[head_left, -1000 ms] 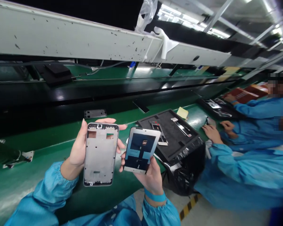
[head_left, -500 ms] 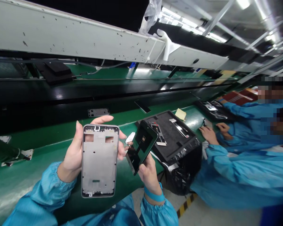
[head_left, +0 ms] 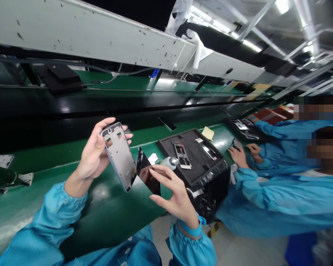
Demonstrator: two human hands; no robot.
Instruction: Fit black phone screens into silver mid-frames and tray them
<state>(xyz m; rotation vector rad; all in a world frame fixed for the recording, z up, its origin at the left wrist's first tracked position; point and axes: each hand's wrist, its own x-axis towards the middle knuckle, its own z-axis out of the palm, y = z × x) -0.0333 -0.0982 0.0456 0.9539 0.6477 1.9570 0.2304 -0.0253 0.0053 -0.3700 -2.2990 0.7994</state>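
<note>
Frame [head_left: 118,155], left hand [head_left: 91,157]; screen [head_left: 144,173], right hand [head_left: 177,190]; red tab [head_left: 180,143] unreadable.

Blue workwear [head_left: 140,253] gathers at the cuffs [head_left: 76,196].
A matching right wristband [head_left: 193,231] shows at five o'clock, pale buttons [head_left: 130,239] at seven.

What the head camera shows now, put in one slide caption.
Left hand holding a gray phone frame, right hand touching a dark panel beside it, above a green workbench.

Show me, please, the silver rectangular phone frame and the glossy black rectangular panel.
Silver rectangular phone frame [head_left: 120,157], head view: middle of its inner plate.
Glossy black rectangular panel [head_left: 145,173], head view: on its dark face.
</note>
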